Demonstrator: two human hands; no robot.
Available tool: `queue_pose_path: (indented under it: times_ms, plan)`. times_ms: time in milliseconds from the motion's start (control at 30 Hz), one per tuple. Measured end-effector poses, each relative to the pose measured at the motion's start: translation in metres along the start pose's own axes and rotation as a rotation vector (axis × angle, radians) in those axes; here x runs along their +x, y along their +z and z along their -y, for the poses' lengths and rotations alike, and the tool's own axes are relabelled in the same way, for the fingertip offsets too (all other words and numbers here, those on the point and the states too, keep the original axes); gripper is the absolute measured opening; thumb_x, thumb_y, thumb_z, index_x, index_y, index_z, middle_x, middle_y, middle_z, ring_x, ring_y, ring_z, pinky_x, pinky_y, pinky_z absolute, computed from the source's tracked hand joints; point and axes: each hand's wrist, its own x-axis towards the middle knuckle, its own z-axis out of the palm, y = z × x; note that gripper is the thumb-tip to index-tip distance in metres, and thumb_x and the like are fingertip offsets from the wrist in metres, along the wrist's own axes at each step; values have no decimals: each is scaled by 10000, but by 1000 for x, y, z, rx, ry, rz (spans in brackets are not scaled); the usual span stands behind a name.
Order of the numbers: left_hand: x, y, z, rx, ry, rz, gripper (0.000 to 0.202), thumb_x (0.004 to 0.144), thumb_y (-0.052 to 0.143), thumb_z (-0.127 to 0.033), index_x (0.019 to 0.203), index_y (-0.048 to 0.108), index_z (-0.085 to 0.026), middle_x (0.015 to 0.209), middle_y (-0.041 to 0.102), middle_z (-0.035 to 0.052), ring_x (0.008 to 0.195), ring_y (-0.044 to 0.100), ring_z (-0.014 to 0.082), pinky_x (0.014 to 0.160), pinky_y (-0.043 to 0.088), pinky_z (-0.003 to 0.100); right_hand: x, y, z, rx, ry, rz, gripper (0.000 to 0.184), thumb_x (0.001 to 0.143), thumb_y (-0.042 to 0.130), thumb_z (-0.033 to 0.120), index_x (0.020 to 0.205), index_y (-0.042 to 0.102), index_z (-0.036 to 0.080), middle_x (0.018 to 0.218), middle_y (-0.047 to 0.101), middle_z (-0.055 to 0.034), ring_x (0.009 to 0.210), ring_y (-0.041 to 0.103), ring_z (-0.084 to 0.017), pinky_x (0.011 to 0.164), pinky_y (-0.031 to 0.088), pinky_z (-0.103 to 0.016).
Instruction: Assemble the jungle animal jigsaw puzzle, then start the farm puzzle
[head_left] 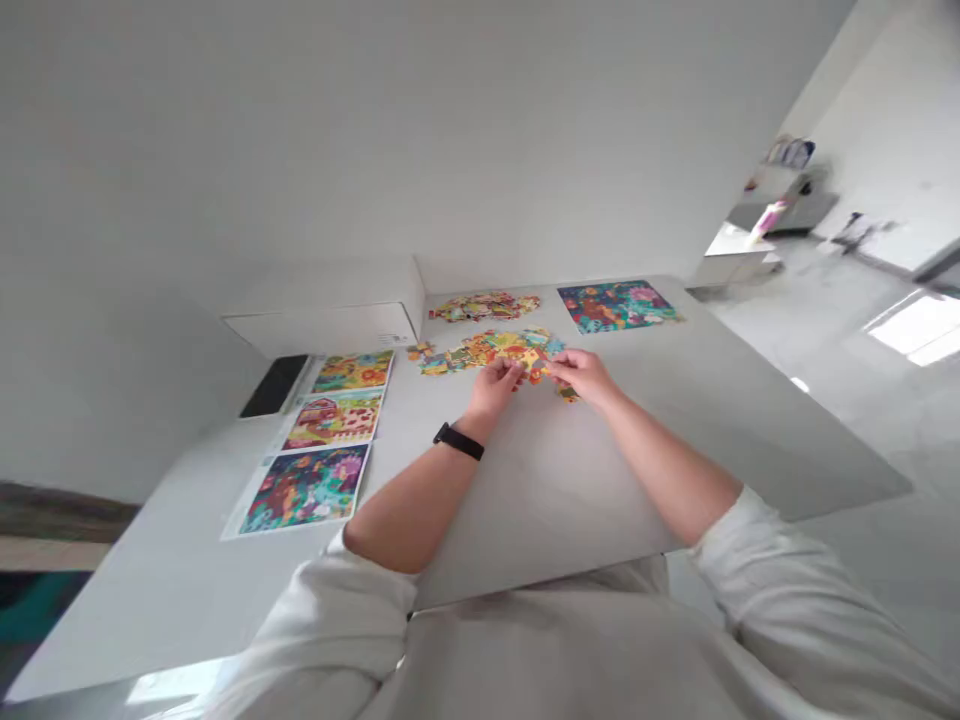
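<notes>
Both hands work at the front of a loose heap of colourful jigsaw puzzle pieces (480, 350), mostly yellow, orange and blue. My left hand (493, 390), below a black wrist band (459, 441), has thumb and fingers pinched on a puzzle piece at the heap's near edge; the fingers partly cover it. On the other side, my right hand (585, 374) grips a small puzzle piece (547, 366) between thumb and forefinger. The two hands are a short gap apart. A few stray pieces (568, 392) lie just under my right hand.
A second pile of reddish pieces (484, 306) lies near the wall. Behind and right is a dark, colourful completed puzzle (619, 305). Three picture sheets (334, 418) line the left side, beside a black phone-like slab (276, 386) and a white box (322, 325). The table's edge (540, 583) runs before my body.
</notes>
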Motion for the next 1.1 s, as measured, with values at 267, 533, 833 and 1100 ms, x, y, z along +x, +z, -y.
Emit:
queue_pose_path:
  times_ms: [267,533,833,1100]
  plan:
    - [2,2,1,-28,25,12,621,686,836,-766,799,611,-198,727,695,15,651,618,123,640,490,262,6,-55,7,48,-68,-300,406,790,799,585,871,716,196,609,626,24,503,508,-100,485,390,-217]
    - [-4,8,-2,-26,60,94,634,686,837,-775,818,633,-190,708,682,6,642,608,121,637,493,267,-12,-35,13,-115,-71,1,431,807,796,552,1062,723,212,944,768,-48,828,708,-175,686,561,-259]
    - [-14,17,-6,64,108,215,584,820,738,-763,841,629,-190,730,713,33,656,631,137,658,507,275,-30,-37,21,-205,-51,120,411,752,818,571,865,680,201,719,669,9,611,592,-135,595,500,-260]
    - [-17,15,-2,328,290,227,399,1004,576,-584,976,674,-199,849,769,63,785,708,179,753,539,304,-59,-80,24,-284,-62,-8,398,797,768,588,849,638,215,739,658,8,643,591,-142,615,484,-262]
